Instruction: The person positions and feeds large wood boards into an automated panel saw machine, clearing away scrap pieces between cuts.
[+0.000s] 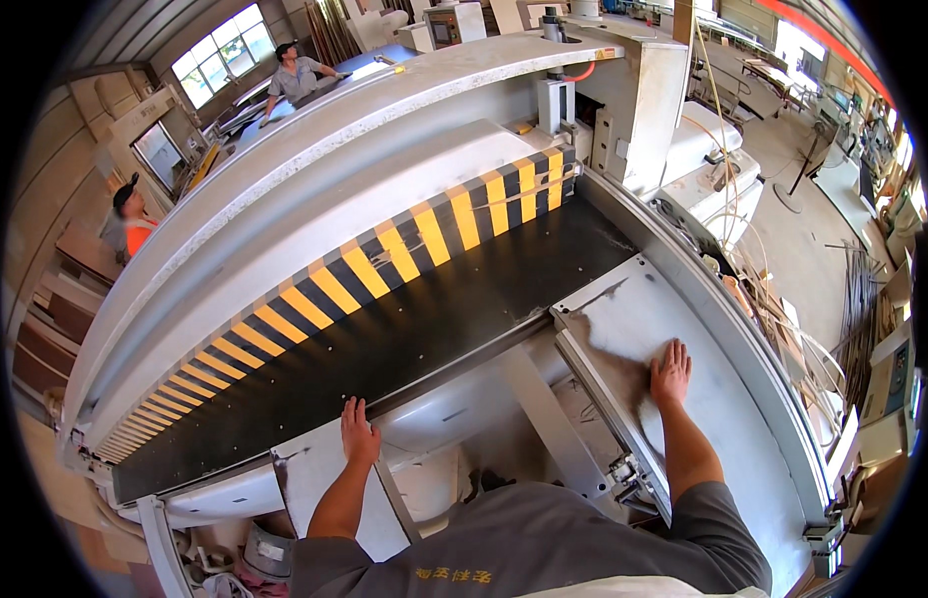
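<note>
In front of me stands a large grey machine with a long black bed (434, 309). A beam with yellow and black stripes (396, 249) runs along the bed's far side. My left hand (359, 435) is open, its fingers stretched toward the bed's near edge; it rests at the top of a narrow grey support table (322, 476). Flat on the wide grey side table (728, 399) lies my right hand (671, 373), fingers extended, beside a dark worn patch (614, 351). Neither hand holds anything.
A gap with a metal crossbar (554, 424) lies between the two tables. Along the right side runs a raised rail (718, 299). One person (297, 78) leans over a blue surface behind the machine; another person (135, 221) is at far left. A bucket (268, 550) stands low at left.
</note>
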A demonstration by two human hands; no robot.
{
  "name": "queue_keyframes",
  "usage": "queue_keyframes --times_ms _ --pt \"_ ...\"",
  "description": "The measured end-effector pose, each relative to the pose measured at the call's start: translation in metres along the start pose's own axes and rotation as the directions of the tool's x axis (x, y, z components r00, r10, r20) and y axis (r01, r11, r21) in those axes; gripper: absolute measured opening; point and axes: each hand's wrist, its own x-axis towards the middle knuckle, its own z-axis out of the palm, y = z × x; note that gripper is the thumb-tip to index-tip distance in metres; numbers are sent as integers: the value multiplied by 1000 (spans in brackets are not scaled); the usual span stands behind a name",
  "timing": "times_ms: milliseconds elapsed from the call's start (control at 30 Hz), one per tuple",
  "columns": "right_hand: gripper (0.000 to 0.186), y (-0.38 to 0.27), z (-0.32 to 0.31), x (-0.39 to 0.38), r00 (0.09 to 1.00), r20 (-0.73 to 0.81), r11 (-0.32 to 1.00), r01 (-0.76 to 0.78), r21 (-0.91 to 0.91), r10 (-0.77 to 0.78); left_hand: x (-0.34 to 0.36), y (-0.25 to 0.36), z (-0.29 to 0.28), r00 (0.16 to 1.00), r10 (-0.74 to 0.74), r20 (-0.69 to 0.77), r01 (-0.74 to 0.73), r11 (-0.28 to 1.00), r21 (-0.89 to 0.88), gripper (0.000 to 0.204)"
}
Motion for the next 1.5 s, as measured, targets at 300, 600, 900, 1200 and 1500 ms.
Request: queue_keyframes --times_ms 300,600,900,1200,1500 --pt "70 0 -2 -1 1000 7 1000 -4 -3 4 2 2 1 1000 -1 8 1 1000 13 75" --pt "72 -5 -9 0 997 64 999 -39 -16 40 3 3 2 1000 -9 14 9 1000 14 75" --pt "71 -4 -6 0 998 53 999 -45 -17 46 3 3 1 1000 -10 17 10 1000 10 72" --pt "71 -1 0 2 999 27 999 -33 -10 33 3 -1 6 1000 13 -13 -12 1000 10 74" --pt "70 0 1 1 1000 9 999 -27 -22 27 2 2 4 1000 17 -17 -17 1000 12 74"
